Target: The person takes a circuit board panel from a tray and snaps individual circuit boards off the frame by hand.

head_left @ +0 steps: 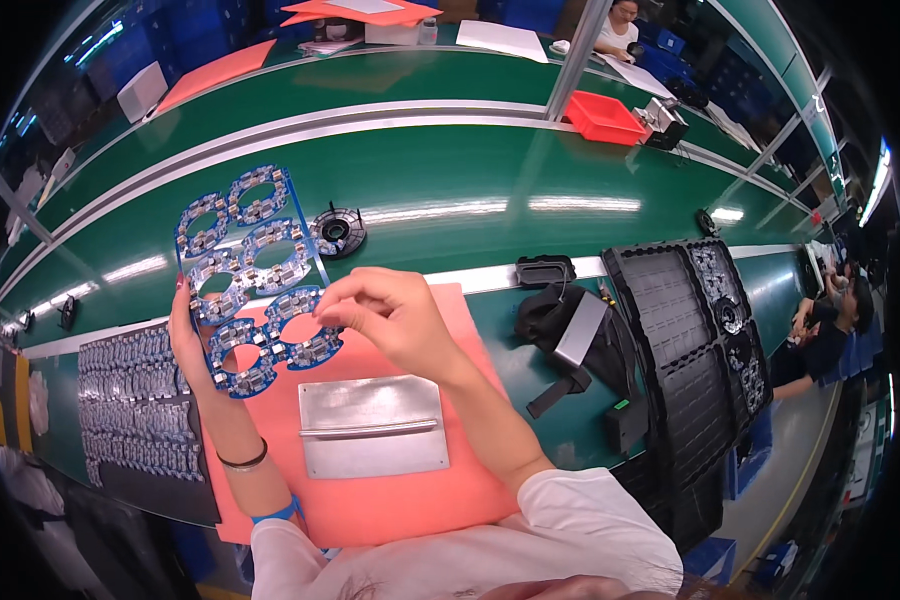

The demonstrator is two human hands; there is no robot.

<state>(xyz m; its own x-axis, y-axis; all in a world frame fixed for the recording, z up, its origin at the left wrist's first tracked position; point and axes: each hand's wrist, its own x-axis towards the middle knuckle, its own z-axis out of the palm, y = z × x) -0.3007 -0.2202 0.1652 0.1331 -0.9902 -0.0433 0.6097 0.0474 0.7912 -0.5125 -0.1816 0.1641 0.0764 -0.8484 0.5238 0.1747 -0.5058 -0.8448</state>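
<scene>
In front of me a blue circuit board panel [276, 270] is held up and tilted. It has several ring-shaped boards joined in a frame and covered with small components. My left hand [183, 328] grips its left edge, with most of the fingers hidden behind it. My right hand [395, 318] is closed in a pinch at the lower right edge of the panel; its fingertips overlap a ring there. Below the panel, a flat metal plate [374, 455] with a raised bar across it lies on a pink-orange sheet [470, 400].
Rows of blue circuit boards [140, 400] lie at left. A round black part [340, 232] sits beyond the panel. At right are a black pouch [540, 318], a grey metal block [582, 328] and black trays [660, 300]. Farther back stands a red bin [605, 118]. Other people sit at right and far back.
</scene>
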